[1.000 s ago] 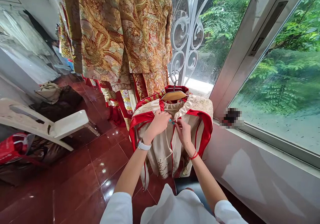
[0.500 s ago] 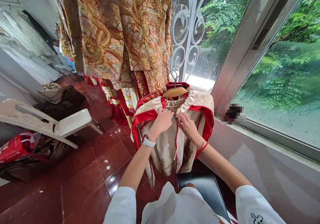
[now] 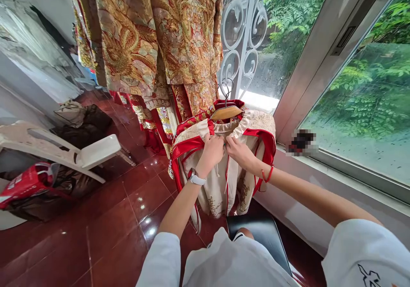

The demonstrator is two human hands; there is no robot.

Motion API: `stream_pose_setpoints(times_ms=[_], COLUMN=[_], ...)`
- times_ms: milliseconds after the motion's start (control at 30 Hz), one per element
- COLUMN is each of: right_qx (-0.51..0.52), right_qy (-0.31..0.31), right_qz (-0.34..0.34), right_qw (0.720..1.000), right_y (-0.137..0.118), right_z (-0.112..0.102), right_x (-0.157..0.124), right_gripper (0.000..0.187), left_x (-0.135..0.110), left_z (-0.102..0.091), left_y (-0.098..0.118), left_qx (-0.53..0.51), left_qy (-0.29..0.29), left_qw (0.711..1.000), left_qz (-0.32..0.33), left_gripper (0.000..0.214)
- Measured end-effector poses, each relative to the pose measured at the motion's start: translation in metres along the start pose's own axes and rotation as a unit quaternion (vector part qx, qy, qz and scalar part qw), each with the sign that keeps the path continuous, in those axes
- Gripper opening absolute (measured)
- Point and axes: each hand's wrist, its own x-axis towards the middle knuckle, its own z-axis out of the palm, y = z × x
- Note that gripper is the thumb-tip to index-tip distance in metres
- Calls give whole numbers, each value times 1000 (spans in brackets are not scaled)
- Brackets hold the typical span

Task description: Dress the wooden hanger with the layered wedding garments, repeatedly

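A cream and red embroidered garment (image 3: 221, 184) hangs on a wooden hanger (image 3: 226, 112) in front of me, by the window. My left hand (image 3: 213, 149) grips the left front edge just below the collar, its fingers closed on the cloth. My right hand (image 3: 238, 150) pinches the right front edge beside it. The two hands meet at the garment's front opening, where a small teal thing shows between the fingers. A white watch is on my left wrist and a red string on my right.
Gold and red embroidered robes (image 3: 160, 43) hang behind the garment. A white plastic chair (image 3: 80, 154) lies tipped on the red tiled floor at left, beside a red bag (image 3: 25, 182). A black stool (image 3: 261, 235) stands under me. A window sill (image 3: 336, 180) and white scroll grille (image 3: 243, 30) are at right.
Both hands stay at the garment's front opening and have risen slightly in view. My right arm has swung outward to the right as the view shifted.
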Motion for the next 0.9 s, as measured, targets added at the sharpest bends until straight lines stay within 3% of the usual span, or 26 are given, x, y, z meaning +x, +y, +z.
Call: stream_pose_setpoints(times_ms=[133, 400, 633, 767, 900], right_qx=[-15, 26, 57, 88, 150], right_qy=[-102, -144, -155, -148, -90], right_qz=[-36, 57, 5, 73, 113], right_qw=[994, 988, 986, 982, 978], right_y=[-1, 12, 12, 8, 10], right_z=[-6, -10, -14, -13, -8], right_x=[-9, -1, 1, -1, -5], right_gripper=[37, 36, 37, 33, 25], left_x=[6, 5, 5, 4, 1], left_z=[-6, -5, -6, -7, -7], left_y=[-3, -2, -3, -4, -3], left_qx=[-20, -44, -41, -35, -41], left_qy=[-50, -42, -49, -47, -35], left_qw=[998, 998, 998, 998, 998], left_qz=[-27, -24, -27, -20, -18], left_gripper=[29, 31, 32, 32, 32])
